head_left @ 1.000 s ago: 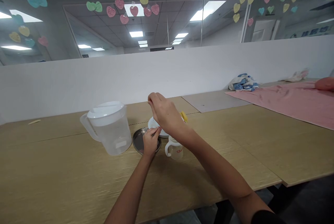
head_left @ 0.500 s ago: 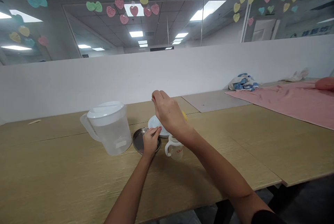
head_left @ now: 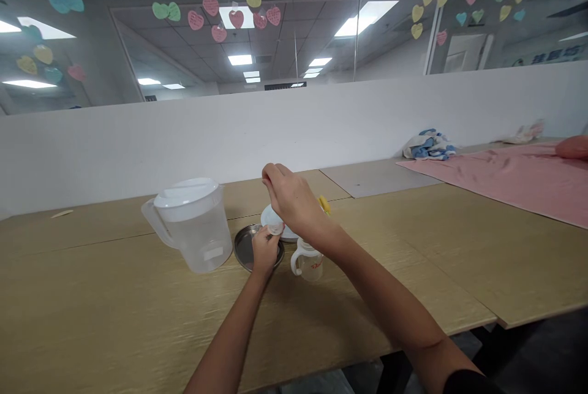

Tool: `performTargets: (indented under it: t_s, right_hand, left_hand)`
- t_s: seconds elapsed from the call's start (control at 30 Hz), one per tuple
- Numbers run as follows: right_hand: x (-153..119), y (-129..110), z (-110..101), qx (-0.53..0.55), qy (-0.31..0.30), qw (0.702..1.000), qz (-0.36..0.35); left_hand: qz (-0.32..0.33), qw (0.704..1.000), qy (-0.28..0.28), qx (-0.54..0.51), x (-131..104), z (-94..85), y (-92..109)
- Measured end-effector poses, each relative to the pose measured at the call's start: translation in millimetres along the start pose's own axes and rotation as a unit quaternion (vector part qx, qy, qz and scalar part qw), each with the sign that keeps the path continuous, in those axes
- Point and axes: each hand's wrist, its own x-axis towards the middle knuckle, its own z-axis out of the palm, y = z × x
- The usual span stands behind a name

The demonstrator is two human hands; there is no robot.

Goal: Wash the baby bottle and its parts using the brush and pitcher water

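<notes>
My left hand is closed over a round metal tray, gripping a small clear round piece, perhaps a cap. Higher up and a little to the right, my right hand is raised with its fingers pinched together. Whatever its fingertips hold, if anything, is hidden. Below the right wrist stands a baby bottle with a white handle; the wrist covers its top. Behind the hands lies a white dish, partly covered.
A lidded translucent pitcher stands left of the tray. Behind my right wrist is a yellow object. On the wooden table, a pink cloth and a crumpled blue-and-white cloth lie at the right.
My right hand has shifted slightly left and down. The clear piece in my left hand now shows, and more of the yellow object is visible.
</notes>
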Motion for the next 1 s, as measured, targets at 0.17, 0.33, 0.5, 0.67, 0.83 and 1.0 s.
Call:
performTargets:
  t_s: [0.17, 0.33, 0.5, 0.67, 0.83, 1.0]
  right_hand:
    - [-0.5, -1.4, -3.7, 0.012, 0.019, 1.000, 0.011]
    - [-2.3, -9.1, -18.0, 0.045, 0.081, 0.995, 0.029]
    - [-3.2, -11.4, -21.4, 0.068, 0.077, 0.994, 0.023]
    - [-2.2, -6.4, -12.4, 0.045, 0.054, 0.997, 0.019]
    - [-1.5, -4.2, -8.2, 0.026, 0.042, 0.999, 0.020]
    - [-1.8, -4.1, -6.9, -0.004, 0.032, 0.999, 0.031]
  left_hand:
    - [0.010, 1.000, 0.000, -0.004, 0.1, 0.0, -0.1]
    - [0.011, 1.000, 0.005, -0.008, -0.2, 0.3, 1.6]
    - [0.015, 1.000, 0.008, -0.006, -0.5, 0.4, 1.4]
    - [0.013, 1.000, 0.007, -0.006, -0.4, 1.1, -0.6]
    - [0.006, 1.000, 0.004, -0.011, 0.0, 1.4, -1.3]
    - [0.010, 1.000, -0.005, -0.018, -0.2, 1.2, 1.1]
